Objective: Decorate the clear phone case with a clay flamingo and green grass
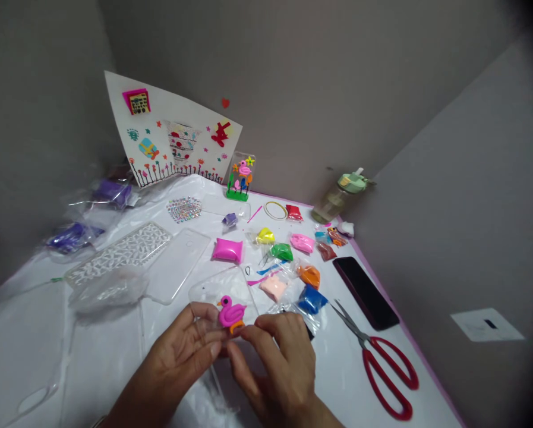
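A clear phone case (206,285) is tilted up in my left hand (190,342), with its fingers behind and the thumb along the near side. On the case sits a pink clay bird (232,313) with a black eye and an orange beak. Orange clay legs (236,326) lie beneath its body. My right hand (279,351) is closed, its bent index fingertip touching the orange legs and its thumb just below. What lies between those two fingertips is mostly hidden.
Bagged clay, such as a blue pack (312,298) and a magenta pack (227,251), lies ahead. Red-handled scissors (368,345) and a phone (365,291) are at right. More clear cases (181,261) lie left. A decorated case (240,177) and a bottle (337,196) stand behind.
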Tool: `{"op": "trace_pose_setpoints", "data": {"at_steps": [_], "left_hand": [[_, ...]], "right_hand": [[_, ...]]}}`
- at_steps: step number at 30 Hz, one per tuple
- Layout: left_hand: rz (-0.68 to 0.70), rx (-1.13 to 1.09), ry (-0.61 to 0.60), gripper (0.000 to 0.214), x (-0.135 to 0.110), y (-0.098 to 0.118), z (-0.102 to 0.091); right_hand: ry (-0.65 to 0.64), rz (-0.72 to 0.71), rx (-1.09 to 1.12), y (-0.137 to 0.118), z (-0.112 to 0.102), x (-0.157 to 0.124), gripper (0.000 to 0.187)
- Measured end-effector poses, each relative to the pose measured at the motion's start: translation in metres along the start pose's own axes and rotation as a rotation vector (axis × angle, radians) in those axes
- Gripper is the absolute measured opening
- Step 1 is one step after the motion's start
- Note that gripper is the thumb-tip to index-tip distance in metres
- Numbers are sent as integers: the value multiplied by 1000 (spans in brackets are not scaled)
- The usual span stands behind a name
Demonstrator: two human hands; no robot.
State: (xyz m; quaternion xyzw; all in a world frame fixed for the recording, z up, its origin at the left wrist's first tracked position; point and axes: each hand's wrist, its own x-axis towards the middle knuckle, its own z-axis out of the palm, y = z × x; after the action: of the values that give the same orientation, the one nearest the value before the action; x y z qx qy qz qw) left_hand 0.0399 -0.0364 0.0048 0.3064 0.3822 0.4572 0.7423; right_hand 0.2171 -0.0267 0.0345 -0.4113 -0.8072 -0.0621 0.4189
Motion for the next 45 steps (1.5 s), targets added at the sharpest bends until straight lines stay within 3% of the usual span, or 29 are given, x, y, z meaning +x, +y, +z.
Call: {"op": "trace_pose_setpoints", "data": {"at_steps": [2, 5, 9, 11, 13, 16, 19, 21, 25, 32, 39, 45], "left_hand": [[2, 3, 10, 33, 1, 5, -3], [-18, 12, 55, 38, 3, 14, -5], [-29, 41, 80, 38, 7, 21, -8], [-6, 73, 82, 39, 9, 22, -12], [18, 121, 70, 38, 11, 23, -17], [24, 159, 23, 35, 13, 26, -22], [15, 163, 21, 30, 12, 30, -22], [10, 165, 19, 30, 11, 31, -21], [-13, 171, -33, 39, 9, 30, -19], [-40, 189, -70, 41, 9, 30, -15], [-63, 185, -31, 40, 7, 39, -6], [-45, 164, -65, 40, 9, 32, -11]], "right_hand": [[-4, 110, 115, 3, -2, -1, 10], [-59, 415, 359, 9, -1, -1, 22], [-318, 915, 924, 15, 6, 2, 29], [-374, 1043, 1126, 16, 11, 3, 33], [-353, 1083, 1200, 17, 15, 1, 38], [-286, 1001, 1077, 19, 17, -2, 33], [-128, 624, 678, 21, 12, -4, 17], [-43, 352, 426, 22, 8, -2, 21], [-15, 88, 195, 22, 3, 1, 28], [-2, 23, 113, 23, 3, -1, 23], [1, 29, 91, 21, 7, -3, 22], [-64, -3, 57, 22, 1, 1, 22]]}}
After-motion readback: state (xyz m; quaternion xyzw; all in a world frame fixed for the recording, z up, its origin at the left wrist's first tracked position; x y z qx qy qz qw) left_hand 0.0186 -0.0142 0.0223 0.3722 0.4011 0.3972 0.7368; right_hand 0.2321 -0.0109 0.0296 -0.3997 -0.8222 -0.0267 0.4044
